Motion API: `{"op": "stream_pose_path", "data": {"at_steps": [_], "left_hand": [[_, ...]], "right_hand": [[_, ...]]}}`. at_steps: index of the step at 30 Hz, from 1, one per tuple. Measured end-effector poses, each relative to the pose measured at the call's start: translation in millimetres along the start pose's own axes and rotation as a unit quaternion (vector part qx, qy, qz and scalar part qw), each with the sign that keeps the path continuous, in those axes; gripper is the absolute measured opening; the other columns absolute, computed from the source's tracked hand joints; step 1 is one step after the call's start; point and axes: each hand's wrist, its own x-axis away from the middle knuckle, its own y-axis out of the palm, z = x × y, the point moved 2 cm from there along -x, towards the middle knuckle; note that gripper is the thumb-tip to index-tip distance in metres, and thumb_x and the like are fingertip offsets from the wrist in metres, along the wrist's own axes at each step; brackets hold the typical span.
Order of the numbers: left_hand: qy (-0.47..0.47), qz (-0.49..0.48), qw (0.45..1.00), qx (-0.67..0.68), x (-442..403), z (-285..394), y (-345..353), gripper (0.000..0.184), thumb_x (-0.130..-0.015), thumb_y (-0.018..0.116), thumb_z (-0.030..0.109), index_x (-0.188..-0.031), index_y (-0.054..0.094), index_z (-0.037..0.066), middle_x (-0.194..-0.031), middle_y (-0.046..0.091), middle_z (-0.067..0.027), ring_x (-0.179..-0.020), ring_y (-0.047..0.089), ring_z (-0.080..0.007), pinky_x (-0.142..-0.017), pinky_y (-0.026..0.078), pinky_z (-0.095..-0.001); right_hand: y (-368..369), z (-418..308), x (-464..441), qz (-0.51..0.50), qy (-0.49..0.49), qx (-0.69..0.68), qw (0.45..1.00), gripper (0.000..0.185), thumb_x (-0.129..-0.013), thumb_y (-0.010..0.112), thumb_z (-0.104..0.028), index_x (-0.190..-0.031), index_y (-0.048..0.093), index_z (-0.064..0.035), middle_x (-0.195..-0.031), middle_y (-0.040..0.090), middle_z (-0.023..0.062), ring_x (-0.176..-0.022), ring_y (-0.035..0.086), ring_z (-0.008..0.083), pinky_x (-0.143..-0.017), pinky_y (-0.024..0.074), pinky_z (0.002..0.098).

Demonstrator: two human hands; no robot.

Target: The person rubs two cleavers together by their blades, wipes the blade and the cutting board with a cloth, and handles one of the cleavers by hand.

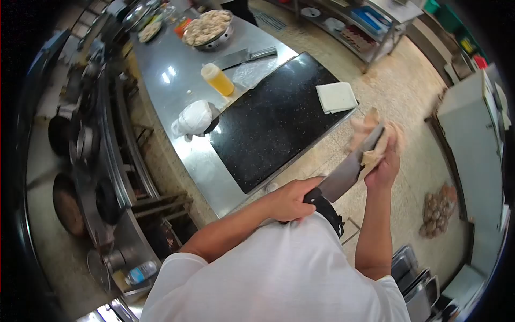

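My left hand (294, 200) is closed round the black handle of a broad kitchen knife (343, 177), its blade pointing up and to the right. In my right hand (383, 169) is a bunched, pale tan cloth (375, 155), pressed against the blade near its tip. The cloth is partly blurred by motion. Both hands are in front of my body, off the edge of a black speckled board (273, 118). A folded white cloth (337, 97) lies on the board's right corner.
On the steel table (161, 102) are a yellow squeeze bottle (219, 80), a white bundle (194, 118), a cleaver (233, 59) and a heaped bowl of pale food (209, 28). Woks (70, 206) line the left. A bag of round items (437, 212) lies on the floor at right.
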Motion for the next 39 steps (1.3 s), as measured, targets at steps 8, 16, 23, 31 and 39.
{"op": "stream_pose_path", "data": {"at_steps": [8, 16, 23, 31, 39], "left_hand": [[-0.08, 0.171, 0.979, 0.074, -51.5, 14.3, 15.5, 0.026, -0.091, 0.061, 0.02, -0.112, 0.058, 0.004, -0.071, 0.06, -0.0018, -0.051, 0.056, -0.0094, -0.049, 0.047, -0.027], [-0.055, 0.215, 0.974, 0.046, -44.4, 28.4, 13.6, 0.028, -0.093, 0.061, 0.024, -0.113, 0.06, 0.004, -0.068, 0.058, -0.0009, -0.051, 0.056, -0.009, -0.048, 0.045, -0.0264], [-0.009, 0.335, 0.931, 0.143, -17.3, 14.8, 5.5, 0.026, -0.095, 0.061, 0.021, -0.112, 0.06, 0.002, -0.07, 0.059, -0.0024, -0.049, 0.055, -0.0094, -0.046, 0.044, -0.0267], [0.016, 0.255, 0.953, 0.162, 30.1, -16.1, -31.2, 0.026, -0.096, 0.062, 0.023, -0.107, 0.06, 0.0, -0.072, 0.062, -0.0036, -0.048, 0.055, -0.009, -0.045, 0.044, -0.0252], [0.108, 0.392, 0.85, 0.336, 181.8, -122.5, -98.4, 0.023, -0.095, 0.064, 0.021, -0.11, 0.059, 0.004, -0.076, 0.066, -0.0076, -0.045, 0.056, -0.0116, -0.044, 0.049, -0.0254]], "right_hand": [[-5.9, 10.1, -25.2, 0.015, 0.078, -0.008, 0.997, 0.044, -0.095, 0.066, -0.015, -0.134, 0.05, -0.001, -0.126, 0.061, 0.0104, -0.112, 0.062, 0.0214, -0.097, 0.0516, 0.0355], [-7.6, -10.9, -97.7, -0.021, -0.01, 0.087, 0.996, 0.035, -0.099, 0.061, -0.02, -0.129, 0.055, -0.0033, -0.121, 0.063, 0.007, -0.106, 0.063, 0.0191, -0.089, 0.0544, 0.0326], [-11.6, -35.3, -86.5, -0.156, 0.099, -0.071, 0.98, 0.048, -0.1, 0.058, -0.033, -0.135, 0.049, -0.0026, -0.129, 0.058, 0.0119, -0.117, 0.059, 0.0262, -0.096, 0.0523, 0.0377], [52.6, 63.3, 31.4, -0.066, 0.08, 0.2, 0.974, 0.04, -0.096, 0.063, -0.011, -0.133, 0.051, -0.0011, -0.122, 0.06, 0.0069, -0.112, 0.059, 0.0176, -0.096, 0.0496, 0.0331], [123.4, 85.5, 96.0, -0.194, 0.106, 0.345, 0.912, 0.052, -0.087, 0.067, -0.006, -0.135, 0.049, -0.0005, -0.127, 0.058, 0.0119, -0.112, 0.06, 0.0221, -0.094, 0.051, 0.0379]]}}
